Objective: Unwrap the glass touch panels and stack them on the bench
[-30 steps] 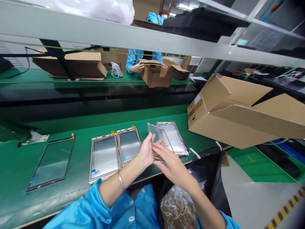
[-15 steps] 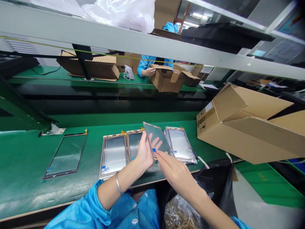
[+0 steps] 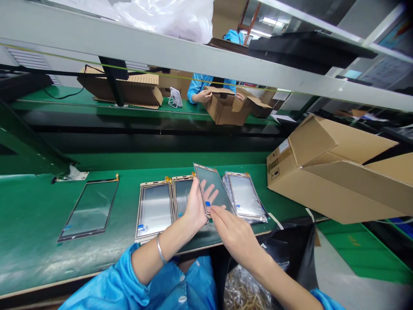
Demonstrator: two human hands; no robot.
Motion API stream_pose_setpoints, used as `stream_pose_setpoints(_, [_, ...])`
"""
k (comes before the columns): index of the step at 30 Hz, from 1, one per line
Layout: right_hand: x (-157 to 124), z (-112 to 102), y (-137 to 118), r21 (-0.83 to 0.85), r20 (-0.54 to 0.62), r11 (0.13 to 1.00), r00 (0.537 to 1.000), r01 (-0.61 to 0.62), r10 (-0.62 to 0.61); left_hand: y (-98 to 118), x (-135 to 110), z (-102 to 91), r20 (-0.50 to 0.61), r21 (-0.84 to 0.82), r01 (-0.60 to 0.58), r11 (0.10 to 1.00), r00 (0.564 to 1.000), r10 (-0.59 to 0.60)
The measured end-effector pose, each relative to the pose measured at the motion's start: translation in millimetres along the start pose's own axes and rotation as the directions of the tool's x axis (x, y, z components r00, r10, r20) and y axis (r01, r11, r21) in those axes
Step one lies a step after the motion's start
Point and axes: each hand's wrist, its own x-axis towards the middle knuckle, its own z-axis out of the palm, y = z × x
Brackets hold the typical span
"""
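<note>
My left hand [image 3: 194,209] supports a clear touch screen panel [image 3: 215,185] with a dark border from behind, tilted above the bench. Its spread fingers show through the glass, while the thumb lies along the left edge. My right hand [image 3: 238,234] has its fingertips pressed together at the panel's lower edge, beside a small blue tab [image 3: 208,203]; whether they pinch the edge or a film cannot be made out. Just left lie stacked panels [image 3: 155,209] and another panel [image 3: 182,193], partly hidden by my hand. More stacked panels [image 3: 247,196] lie to the right.
A single panel [image 3: 90,209] lies at the left of the green bench [image 3: 29,224]. An open cardboard box [image 3: 322,181] stands at the right. Below the bench edge hangs a black bag [image 3: 298,254] beside clear plastic scraps [image 3: 248,288]. Across the shelf, a co-worker's hands hold a carton [image 3: 227,110].
My right hand's fingertips have shifted very slightly left and down along the panel's lower edge. The left hand and panel stay almost where they were.
</note>
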Motion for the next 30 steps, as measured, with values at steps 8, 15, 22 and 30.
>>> stream_pose_setpoints(8, [-1.2, 23.3, 62.1, 0.860, 0.290, 0.082, 0.615, -0.503, 0.733, -13.8, 5.4, -31.0, 0.128, 0.257, -0.083, 0.963, 0.991, 0.051])
stream_pose_setpoints(15, [-51.7, -1.9, 181.5, 0.960, -0.059, 0.046, -0.039, -0.277, 0.998, 12.6, -21.1, -77.1, 0.146, 0.412, -0.085, 0.907, 0.989, 0.027])
stream_pose_setpoints(22, [-17.3, 24.7, 87.0, 0.928, 0.273, -0.170, 0.296, -0.332, 0.915, 3.0, -29.4, -79.9, 0.188, 0.538, -0.099, 0.837, 0.982, -0.005])
stream_pose_setpoints(30, [9.0, 14.4, 56.9, 0.867, 0.497, -0.402, 0.444, -0.295, 0.745, 7.1, -36.8, -90.6, 0.179, 0.680, -0.187, 0.709, 0.980, 0.086])
